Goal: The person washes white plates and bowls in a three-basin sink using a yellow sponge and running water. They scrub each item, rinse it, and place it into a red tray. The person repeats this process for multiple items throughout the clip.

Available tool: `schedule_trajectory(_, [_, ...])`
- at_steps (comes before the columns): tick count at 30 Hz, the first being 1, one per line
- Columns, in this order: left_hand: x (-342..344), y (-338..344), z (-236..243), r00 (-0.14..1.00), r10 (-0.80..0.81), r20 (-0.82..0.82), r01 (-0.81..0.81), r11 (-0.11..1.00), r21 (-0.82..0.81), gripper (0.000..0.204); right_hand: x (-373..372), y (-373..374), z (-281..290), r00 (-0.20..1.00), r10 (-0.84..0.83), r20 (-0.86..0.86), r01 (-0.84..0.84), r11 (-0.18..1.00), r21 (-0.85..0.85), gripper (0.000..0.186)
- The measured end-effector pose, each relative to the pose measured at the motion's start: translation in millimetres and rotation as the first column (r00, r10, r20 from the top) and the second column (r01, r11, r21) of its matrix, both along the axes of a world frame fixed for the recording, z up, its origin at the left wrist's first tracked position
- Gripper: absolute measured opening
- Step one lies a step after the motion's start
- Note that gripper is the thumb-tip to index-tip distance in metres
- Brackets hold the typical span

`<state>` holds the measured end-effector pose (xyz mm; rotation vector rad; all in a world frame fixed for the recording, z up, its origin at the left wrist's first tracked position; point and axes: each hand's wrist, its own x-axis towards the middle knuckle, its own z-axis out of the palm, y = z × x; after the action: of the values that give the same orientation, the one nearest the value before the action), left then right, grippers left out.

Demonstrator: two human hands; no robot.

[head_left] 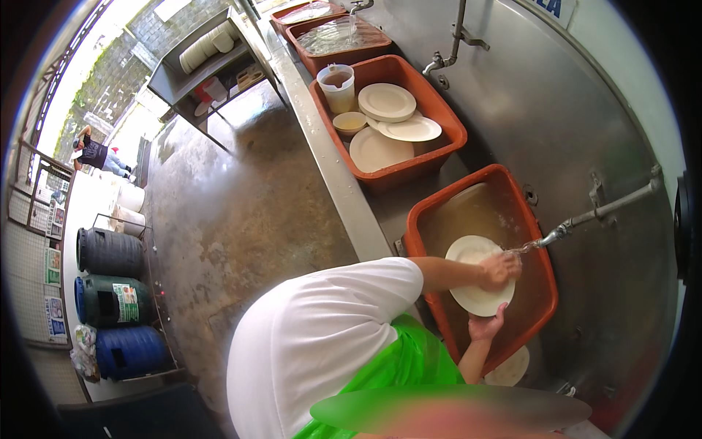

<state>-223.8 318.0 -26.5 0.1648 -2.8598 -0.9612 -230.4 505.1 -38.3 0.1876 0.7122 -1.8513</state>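
I see a cream plate (pixel 466 252) tilted under a thin stream of water, above an orange tub (pixel 540 322). My right hand (pixel 485 326) grips its lower rim, with the thumb up along the edge. My left hand (pixel 500 271) lies on the plate's face by the stream. Its fingers are bunched; whatever they may hold is hidden. The water runs from a metal tap (pixel 553 235) on the right. Cloudy water fills the tub, where another plate (pixel 468 196) is partly submerged at the far end. One more plate (pixel 510 368) shows below the tub's near edge.
Beyond stands a second orange tub (pixel 446 155) with stacked plates (pixel 387 102), a bowl (pixel 350 121) and a plastic pitcher (pixel 337 89). Farther back, a tap runs into a water-filled tub (pixel 340 36). A metal rack (pixel 175 80), several barrels (pixel 110 251) and a person (pixel 95 152) are at left.
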Motion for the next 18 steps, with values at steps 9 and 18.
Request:
schedule_trajectory(9, [28.5,-29.8,-53.5,0.967,-0.235,-0.097,0.214,0.959,-0.187,0.057,-34.7,-4.6,-3.6,0.936,-0.328,-0.129,0.336,0.941,0.045,0.071])
schedule_trajectory(18, [22.3,-100.2,-3.0,0.904,0.017,0.428,-0.273,0.793,0.545,0.059,-31.2,28.8,-14.3,0.972,0.129,-0.198,-0.076,0.965,0.251,0.068])
